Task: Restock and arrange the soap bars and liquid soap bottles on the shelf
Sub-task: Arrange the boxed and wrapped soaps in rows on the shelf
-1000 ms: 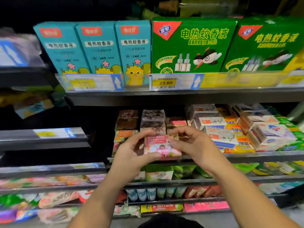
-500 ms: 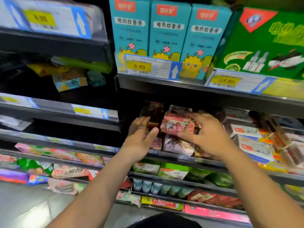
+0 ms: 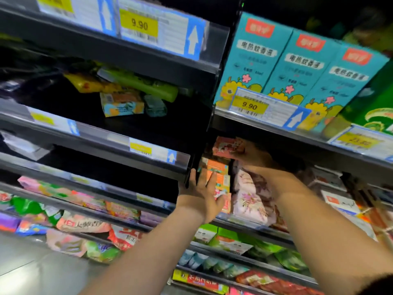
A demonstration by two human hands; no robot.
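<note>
- Grey floor (image 3: 32, 269) shows at lower left. Dark metal shelving fills the rest, in two bays, tilted in view and blurred.
- Left bay: the middle shelf (image 3: 95, 143) has a clear strip along its front edge and dark open space above it. The rail above carries a yellow 9.90 label (image 3: 139, 25).
- Loose packets (image 3: 121, 103) lie jumbled on the upper left shelf. Bagged goods (image 3: 80, 224) crowd the lower tiers.
- A black upright (image 3: 204, 128) divides the bays.
- Left hand (image 3: 198, 194): fingers straight, flat against a stack of orange soap boxes (image 3: 218, 168) just right of the upright.
- Red soap box (image 3: 225, 146) sits on top of that stack, close under the shelf above.
- Right hand (image 3: 255, 156): fingers curled onto the red soap box. The hands are apart, right above left.
- Floral soap pack (image 3: 248, 196) stands beside the orange stack, under the right wrist, at the soap shelf edge (image 3: 244, 222).
- Overhead: teal cartons (image 3: 297, 67) in a row, then a green carton (image 3: 376, 107).
- Far right: white boxes (image 3: 340, 204), blurred.
</note>
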